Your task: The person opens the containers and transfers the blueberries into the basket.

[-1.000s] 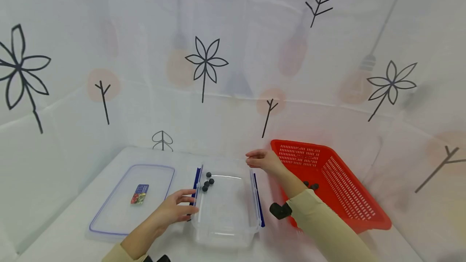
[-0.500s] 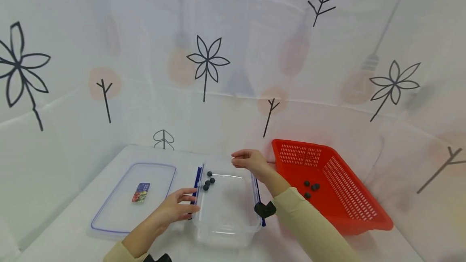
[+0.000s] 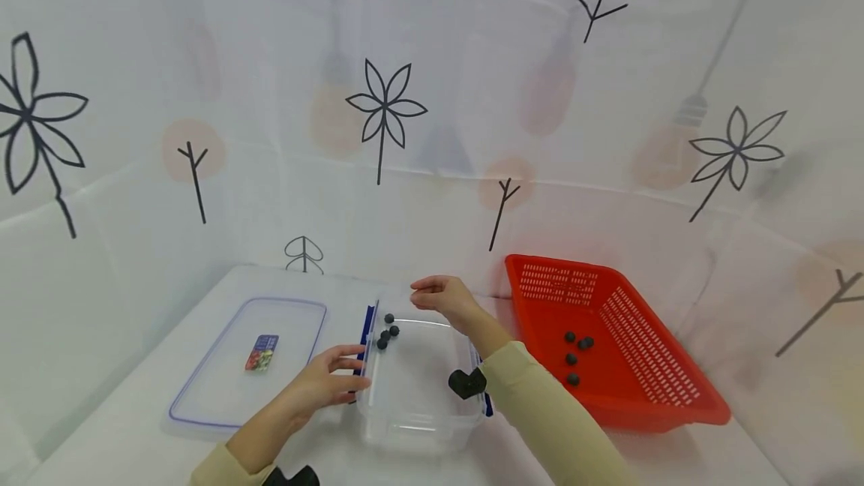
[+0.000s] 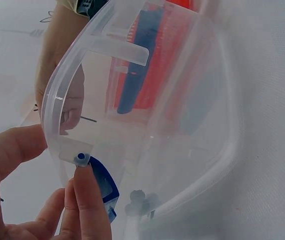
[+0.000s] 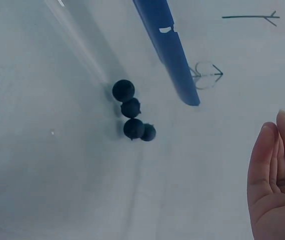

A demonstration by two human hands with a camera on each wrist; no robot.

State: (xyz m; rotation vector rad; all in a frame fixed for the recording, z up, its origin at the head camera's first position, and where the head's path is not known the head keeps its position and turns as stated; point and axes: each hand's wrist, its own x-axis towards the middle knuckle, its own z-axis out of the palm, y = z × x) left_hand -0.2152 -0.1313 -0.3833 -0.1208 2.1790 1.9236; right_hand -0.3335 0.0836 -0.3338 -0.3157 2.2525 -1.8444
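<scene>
A clear plastic container (image 3: 418, 366) with blue side clips stands in the middle of the table. Several blueberries (image 3: 388, 332) lie inside it along the left wall; in the right wrist view the blueberries (image 5: 132, 127) form a short row. My left hand (image 3: 327, 377) grips its left rim; in the left wrist view the left hand's fingertips (image 4: 85, 182) are beside a blue clip (image 4: 105, 182). Over the far end of the container hovers my right hand (image 3: 445, 300), thumb tip against the fingertips. I cannot tell whether a blueberry is between them.
To the right stands a red perforated basket (image 3: 607, 400) with several blueberries (image 3: 571, 359) on its bottom. A clear lid (image 3: 209, 388) with a blue edge and a coloured label (image 3: 262, 352) lies at the left. Behind the table hangs a patterned white curtain (image 3: 432, 111).
My right hand has moved left, from beside the basket to over the container, uncovering more blueberries in the basket. The left hand has stayed on the rim.
</scene>
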